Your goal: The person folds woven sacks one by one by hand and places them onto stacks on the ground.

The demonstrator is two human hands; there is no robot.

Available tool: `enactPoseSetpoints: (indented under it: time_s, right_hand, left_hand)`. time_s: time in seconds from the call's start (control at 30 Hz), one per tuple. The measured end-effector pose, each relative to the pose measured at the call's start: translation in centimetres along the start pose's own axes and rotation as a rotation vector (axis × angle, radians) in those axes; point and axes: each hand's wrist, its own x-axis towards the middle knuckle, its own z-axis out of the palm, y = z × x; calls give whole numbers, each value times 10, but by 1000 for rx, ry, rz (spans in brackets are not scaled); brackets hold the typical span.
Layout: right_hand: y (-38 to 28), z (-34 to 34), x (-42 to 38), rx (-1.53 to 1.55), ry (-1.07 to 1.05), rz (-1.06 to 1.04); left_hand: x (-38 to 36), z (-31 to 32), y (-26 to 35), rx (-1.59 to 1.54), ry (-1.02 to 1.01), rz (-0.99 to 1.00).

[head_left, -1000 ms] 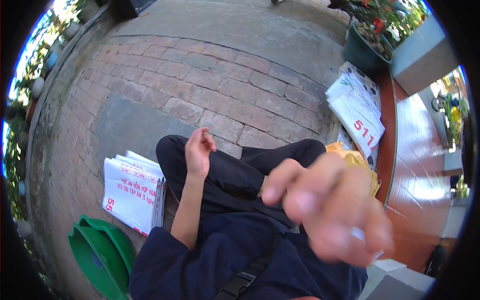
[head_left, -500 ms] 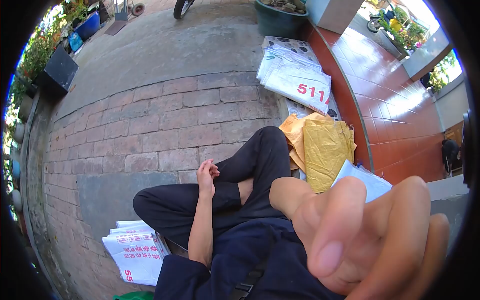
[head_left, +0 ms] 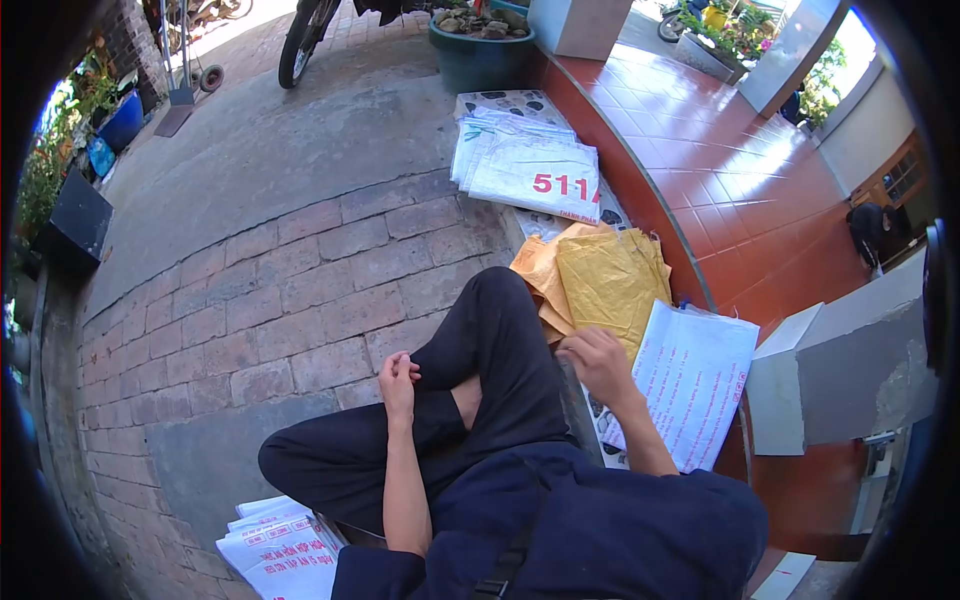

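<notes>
My left hand is raised above my crossed legs, its fingers curled together with nothing visible in them. Beside my knee, my right hand has its fingers loosely bent and slightly apart, near the lower edge of a folded yellow sack. No object shows in it. An orange sack lies partly under the yellow one. White sheets with red print lie right of my right forearm. Farther up is a stack of white sacks marked 511. Another printed white stack lies at the lower left.
A red tiled step runs along the right, with a grey pillar near me. A green pot and a motorbike wheel stand ahead. Brick paving lies left. A person is at the far right.
My right hand has moved from close to the camera down to the left, beside the yellow sack. The view has shifted, showing the white printed sheets and pillar more fully.
</notes>
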Motion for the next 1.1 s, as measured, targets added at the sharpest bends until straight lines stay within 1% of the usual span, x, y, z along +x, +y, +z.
enactPoseSetpoints:
  time_s: [0.07, 0.1, 0.13, 0.17, 0.2, 0.27, 0.33, 0.37, 0.43, 0.47, 0.53, 0.57, 0.63, 0.67, 0.7, 0.73, 0.77, 0.8, 0.83, 0.87, 0.9, 0.93, 0.97, 1.0, 1.03, 1.07, 1.1]
  right_hand:
    - [45, -13, -45, -238, 41, 231]
    - [63, -22, -68, -297, 51, 456]
    - [81, -29, -90, -445, 29, 737]
    - [95, -40, -107, -599, -67, 1062]
    - [118, -48, -125, -655, -91, 1286]
    - [149, -56, -162, -570, 13, 1513]
    - [153, -54, -182, -598, 5, 1542]
    - [160, -50, -190, -658, 39, 1530]
    - [136, -56, -173, -702, 249, 1651]
    - [137, -60, -175, -698, 300, 1681]
    - [158, -62, -194, -620, 414, 1693]
    - [151, -72, -190, -666, 377, 1613]
    - [171, -70, -203, -621, 479, 1181]
    - [146, -76, -177, -559, 553, 1024]
    - [125, -80, -153, -523, 515, 998]
    - [108, -80, -134, -547, 531, 926]
    - [95, -84, -120, -546, 480, 876]
    - [79, -91, -104, -525, 502, 847]
    - [63, -101, -87, -501, 527, 814]
    - [51, -113, -74, -430, 585, 725]
    - [40, -125, -62, -337, 612, 670]
    - [33, -137, -52, -247, 640, 609]
    - [29, -145, -45, -124, 649, 618]
    - [25, -154, -39, 6, 652, 676]
    - [24, -159, -33, 136, 650, 730]
    - [32, -161, -32, 352, 662, 757]
    - [39, -159, -30, 358, 650, 736]
  left_hand:
    - [2, 0, -3, 16, -2, 6]
    - [3, 0, -4, 30, -4, 11]
    - [2, 0, -6, 35, -12, 11]
    - [2, -1, -7, 42, -3, 8]
    - [4, -1, -7, 49, 5, 9]
    - [3, 0, -7, 55, 0, 13]
    - [3, -2, -7, 65, 7, 17]
    - [3, -2, -7, 69, 4, 5]
    - [2, -2, -7, 66, 11, -6]
    - [2, -2, -6, 44, 12, 5]
    - [2, -3, -7, 32, 3, 14]
    - [5, -3, -6, 52, -8, 5]
    - [5, -1, -9, 68, -9, 3]
    - [5, -1, -8, 119, -10, 4]
    - [3, 1, -6, 134, -8, 17]
    - [2, 4, -4, 144, -1, 37]
    - [1, 5, -4, 175, 0, 72]
    - [-1, 6, -3, 179, 3, 71]
    - [-3, 10, -2, 273, 3, 182]
    - [-8, 12, -2, 370, 4, 290]
    - [-15, 18, 6, 435, 16, 344]
    - [-23, 25, 15, 437, -26, 351]
    - [-30, 33, 25, 437, -67, 360]
    - [-45, 47, 51, 426, -137, 412]
    - [-47, 58, 57, 352, -243, 507]
    - [-50, 68, 67, 332, -347, 493]
    - [-54, 78, 82, 330, -429, 524]
